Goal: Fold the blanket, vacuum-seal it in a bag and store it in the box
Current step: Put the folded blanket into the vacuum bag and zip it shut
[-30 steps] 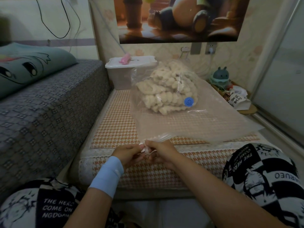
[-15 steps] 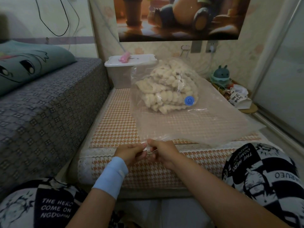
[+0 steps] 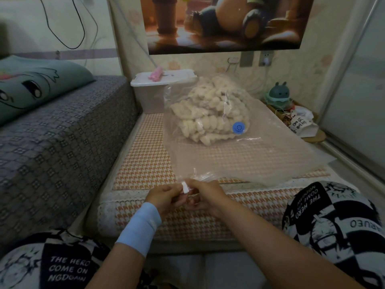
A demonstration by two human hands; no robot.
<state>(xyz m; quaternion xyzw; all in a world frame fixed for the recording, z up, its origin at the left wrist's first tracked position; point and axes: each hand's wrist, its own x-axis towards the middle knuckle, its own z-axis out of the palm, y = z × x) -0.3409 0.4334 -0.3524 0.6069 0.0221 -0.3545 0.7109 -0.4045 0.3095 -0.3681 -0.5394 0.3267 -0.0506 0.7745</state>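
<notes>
Blanket (image 3: 204, 113), cream and knobbly, folded into a bundle and enclosed in the far part of a clear bag (image 3: 239, 161); a round blue valve (image 3: 239, 127) sits on the bag at the bundle's near right edge. The bag lies flat on an orange houndstooth mat (image 3: 143, 163), its near part flat and unfilled and its near left corner lifted slightly. At that corner the left hand (image 3: 164, 197) and right hand (image 3: 206, 197) meet, fingers curled, together pinching a small white clip (image 3: 185, 187) on the bag's edge; which fingers bear on the clip cannot be told. A light blue wristband (image 3: 138, 226) circles the left wrist. The box (image 3: 154, 97), white with its lid on, stands at the far end of the mat, touching the bag's far left side, with a pink object (image 3: 155, 71) on top. A bed (image 3: 52, 132) with a grey patterned cover runs along the left.
</notes>
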